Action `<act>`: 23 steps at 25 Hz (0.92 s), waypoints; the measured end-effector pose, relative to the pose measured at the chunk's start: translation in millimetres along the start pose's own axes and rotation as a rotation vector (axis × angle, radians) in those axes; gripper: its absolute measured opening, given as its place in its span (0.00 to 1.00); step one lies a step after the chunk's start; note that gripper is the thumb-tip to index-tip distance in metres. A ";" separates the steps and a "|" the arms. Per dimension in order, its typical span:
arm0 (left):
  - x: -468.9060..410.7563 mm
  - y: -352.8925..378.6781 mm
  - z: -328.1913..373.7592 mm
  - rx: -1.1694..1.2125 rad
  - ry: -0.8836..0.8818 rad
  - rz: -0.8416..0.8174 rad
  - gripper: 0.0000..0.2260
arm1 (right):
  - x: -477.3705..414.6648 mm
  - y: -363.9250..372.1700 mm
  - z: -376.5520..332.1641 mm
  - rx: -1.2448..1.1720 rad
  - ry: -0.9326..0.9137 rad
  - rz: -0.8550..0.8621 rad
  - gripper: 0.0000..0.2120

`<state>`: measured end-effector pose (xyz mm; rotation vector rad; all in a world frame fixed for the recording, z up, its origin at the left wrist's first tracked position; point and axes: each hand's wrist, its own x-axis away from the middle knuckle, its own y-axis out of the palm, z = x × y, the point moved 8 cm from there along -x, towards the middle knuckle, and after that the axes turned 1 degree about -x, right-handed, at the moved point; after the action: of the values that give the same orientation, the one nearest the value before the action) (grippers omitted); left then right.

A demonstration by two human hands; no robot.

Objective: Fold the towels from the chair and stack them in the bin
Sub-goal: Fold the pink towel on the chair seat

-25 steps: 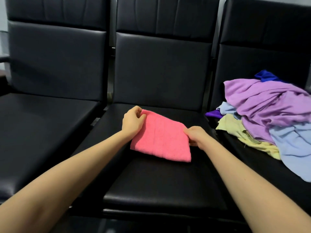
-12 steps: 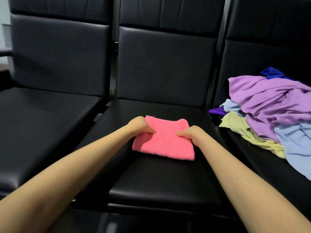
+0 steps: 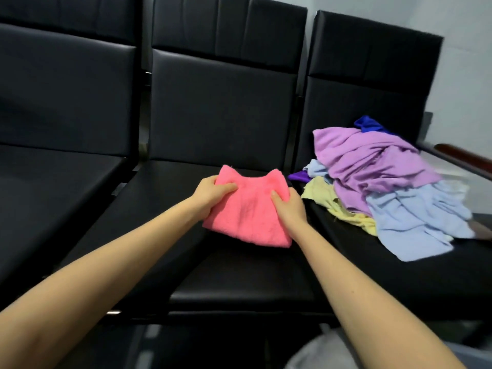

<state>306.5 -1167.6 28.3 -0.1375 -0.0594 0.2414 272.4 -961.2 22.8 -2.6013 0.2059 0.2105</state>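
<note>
Left hand (image 3: 213, 194) and right hand (image 3: 288, 207) now clutch the folded towel (image 3: 250, 219) by its sides, lifting it off the middle seat (image 3: 239, 278). It looks folded but not yet binned. The pile (image 3: 386, 177) on the right seat (image 3: 399, 278) remains unfolded.

Chairs, black: 3 – left chair (image 3: 53, 187), middle chair (image 3: 221, 107), right chair (image 3: 367, 75).
Folded towels: 1 – pink towel (image 3: 250, 209), centre.
Loose towels: 1 pile (image 3: 378, 166), right; five colours show, exact count unclear.
Hands: 2 – left hand (image 3: 210, 194), right hand (image 3: 288, 206).
Armrests: 1 – armrest (image 3: 463, 155), right edge.
</note>
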 end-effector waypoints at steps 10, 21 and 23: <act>84.2 144.7 26.5 0.252 -0.395 -0.392 0.07 | 36.6 -151.2 53.8 -0.179 0.148 0.099 0.13; 213.6 363.5 1.2 0.262 -0.504 -0.714 0.08 | 160.4 -320.0 175.4 -0.196 0.423 0.253 0.13; 244.1 394.8 -27.1 0.203 -0.575 -0.734 0.07 | 184.8 -336.4 205.1 -0.105 0.516 0.238 0.14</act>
<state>452.7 -732.3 -44.6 0.1638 -0.6424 -0.4537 492.9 -588.9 -23.9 -2.6832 0.7033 -0.3851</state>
